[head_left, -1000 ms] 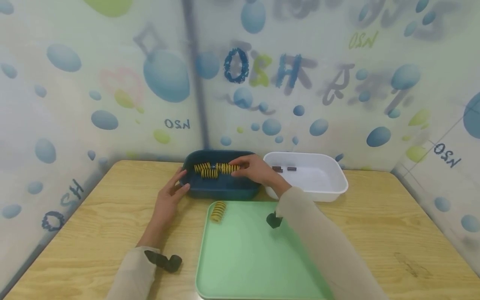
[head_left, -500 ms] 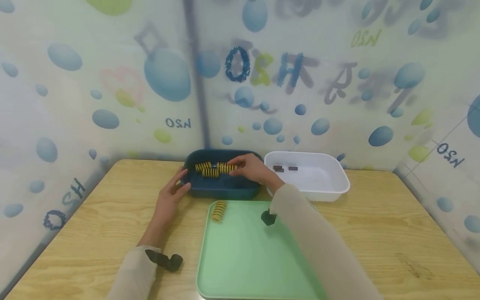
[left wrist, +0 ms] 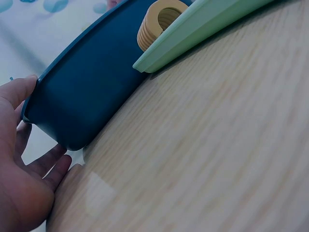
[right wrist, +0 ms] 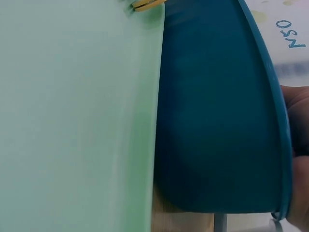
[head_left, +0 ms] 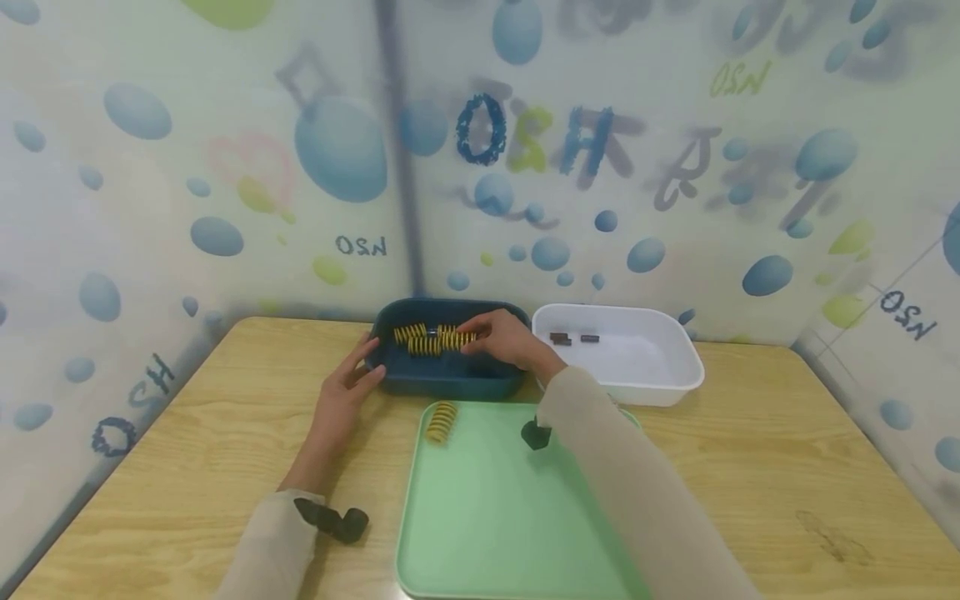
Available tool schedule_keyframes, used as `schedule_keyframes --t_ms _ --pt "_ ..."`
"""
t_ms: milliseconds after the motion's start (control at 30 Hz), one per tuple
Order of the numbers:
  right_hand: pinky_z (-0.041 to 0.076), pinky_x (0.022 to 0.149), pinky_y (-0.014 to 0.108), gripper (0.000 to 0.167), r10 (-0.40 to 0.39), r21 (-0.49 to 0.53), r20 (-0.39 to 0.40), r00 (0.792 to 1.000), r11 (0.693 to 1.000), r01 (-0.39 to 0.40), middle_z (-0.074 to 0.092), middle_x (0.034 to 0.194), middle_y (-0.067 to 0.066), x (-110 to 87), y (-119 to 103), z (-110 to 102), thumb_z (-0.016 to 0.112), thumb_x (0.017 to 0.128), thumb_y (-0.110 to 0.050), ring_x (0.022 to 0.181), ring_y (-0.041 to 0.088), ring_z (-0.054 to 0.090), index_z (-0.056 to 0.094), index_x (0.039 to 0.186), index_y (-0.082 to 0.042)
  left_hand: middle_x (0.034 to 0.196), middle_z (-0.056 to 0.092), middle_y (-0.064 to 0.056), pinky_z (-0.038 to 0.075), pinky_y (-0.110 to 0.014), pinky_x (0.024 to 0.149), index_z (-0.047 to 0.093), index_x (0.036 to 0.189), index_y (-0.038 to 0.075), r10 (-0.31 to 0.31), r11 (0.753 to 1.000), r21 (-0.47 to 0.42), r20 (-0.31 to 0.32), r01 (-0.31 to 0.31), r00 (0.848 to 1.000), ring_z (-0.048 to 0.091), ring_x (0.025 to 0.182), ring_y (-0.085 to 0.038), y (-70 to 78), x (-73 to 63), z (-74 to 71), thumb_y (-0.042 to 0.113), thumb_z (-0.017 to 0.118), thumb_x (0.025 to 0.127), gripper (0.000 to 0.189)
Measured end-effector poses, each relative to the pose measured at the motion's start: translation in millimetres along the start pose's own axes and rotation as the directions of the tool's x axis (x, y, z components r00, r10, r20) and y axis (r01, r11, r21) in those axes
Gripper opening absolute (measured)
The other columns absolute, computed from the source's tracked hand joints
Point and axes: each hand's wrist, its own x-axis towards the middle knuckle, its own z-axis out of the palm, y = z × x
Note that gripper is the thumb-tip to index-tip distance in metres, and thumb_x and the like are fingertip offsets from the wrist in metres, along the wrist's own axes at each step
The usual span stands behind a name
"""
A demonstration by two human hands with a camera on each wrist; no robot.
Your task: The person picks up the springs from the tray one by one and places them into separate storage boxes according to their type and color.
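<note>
Near the table's back edge, my right hand [head_left: 507, 337] reaches into a dark blue bin [head_left: 448, 385]. Its thumb and fingertips pinch the right end of a yellow-and-black coil spring [head_left: 450, 337]. More such springs, a left one [head_left: 409, 333] and a front one [head_left: 425, 347], lie beside it in the bin. At the bin's left end is my left hand [head_left: 341, 398], fingers extended; in the left wrist view its fingertips touch the blue rim and wall. One yellow coil spring [head_left: 442, 422] lies on the green tray [head_left: 510, 500], at its far left corner. The right wrist view hides the pinched spring behind the bin wall.
To the right of the blue bin stands a white bin [head_left: 637, 393] with a few small dark springs [head_left: 590, 339] at its left side. Behind the wooden table [head_left: 750, 467] rises a patterned wall [head_left: 300, 267]. The tray sits directly in front of the blue bin.
The head view has shifted slightly. My right forearm has moved a little to the left over the tray, with the fingers still at the same spring. The left hand stays at the bin.
</note>
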Motion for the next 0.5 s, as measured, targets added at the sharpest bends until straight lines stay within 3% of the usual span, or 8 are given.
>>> schedule_keyframes --t_ms 300,500 --pt "0.048 0.091 0.032 0.039 -0.016 -0.046 0.005 1.000 0.999 0.016 0.064 0.121 -0.002 7.2 3 3 0.076 0.083 -0.017 0.110 0.016 0.057 0.067 0.121 -0.016 0.157 0.023 0.006 0.040 -0.016 0.094 0.043 0.145 0.013 0.021 1.000 0.019 -0.016 -0.021 1.000 0.037 0.133 -0.030 -26.7 9.4 -5.4 0.021 0.059 0.097 0.052" --pt "0.046 0.093 0.033 0.038 -0.021 -0.089 -0.001 1.000 0.996 0.021 0.065 0.120 -0.002 9.8 5 6 0.077 0.082 -0.019 0.115 0.018 0.055 0.069 0.119 -0.016 0.157 0.022 -0.002 0.041 -0.015 0.093 0.041 0.145 0.007 0.018 1.000 0.001 -0.008 -0.018 1.000 0.037 0.132 -0.034 -17.3 6.4 -3.6 0.016 0.058 0.097 0.052"
